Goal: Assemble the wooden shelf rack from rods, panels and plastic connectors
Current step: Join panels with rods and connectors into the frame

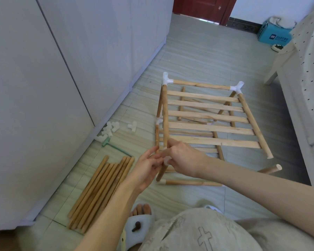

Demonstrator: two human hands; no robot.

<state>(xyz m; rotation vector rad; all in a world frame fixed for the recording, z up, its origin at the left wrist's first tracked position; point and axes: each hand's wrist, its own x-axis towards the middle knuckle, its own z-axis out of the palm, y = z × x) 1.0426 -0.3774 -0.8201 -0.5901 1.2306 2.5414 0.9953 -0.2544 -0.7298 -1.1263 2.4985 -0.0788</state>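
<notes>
Your right hand (184,158) pinches a white plastic connector (166,161) at the near-left corner of the half-built shelf rack (207,120), which stands on the tiled floor (198,51). Your left hand (146,169) meets it there, fingers loosely curled at the joint. Spare rods (100,191) lie near left; loose connectors (110,130) lie beyond them by the cabinet (43,87).
</notes>
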